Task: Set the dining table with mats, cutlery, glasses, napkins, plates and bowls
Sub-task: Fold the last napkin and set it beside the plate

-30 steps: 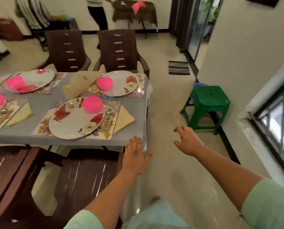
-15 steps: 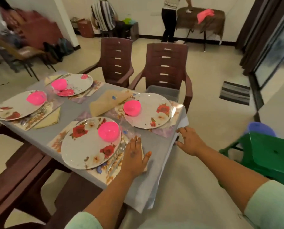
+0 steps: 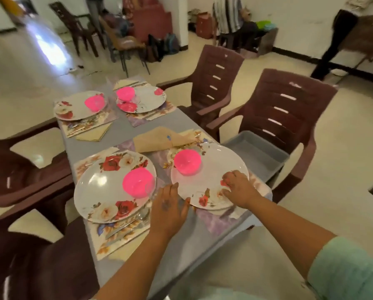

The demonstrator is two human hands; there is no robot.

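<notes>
From my head camera, my right hand (image 3: 238, 189) rests with curled fingers on the near right rim of the floral plate (image 3: 211, 167), which lies on its mat with a pink bowl (image 3: 187, 162) on it. My left hand (image 3: 167, 205), fingers straight and together, lies flat at that plate's left edge, beside the neighbouring plate (image 3: 101, 187).

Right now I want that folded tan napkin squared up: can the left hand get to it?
Probably yes. The left hand rests open between the two near plates, and the tan napkin lies beyond it; the gap between the plates looks free, though the pink bowls flank it.
</notes>
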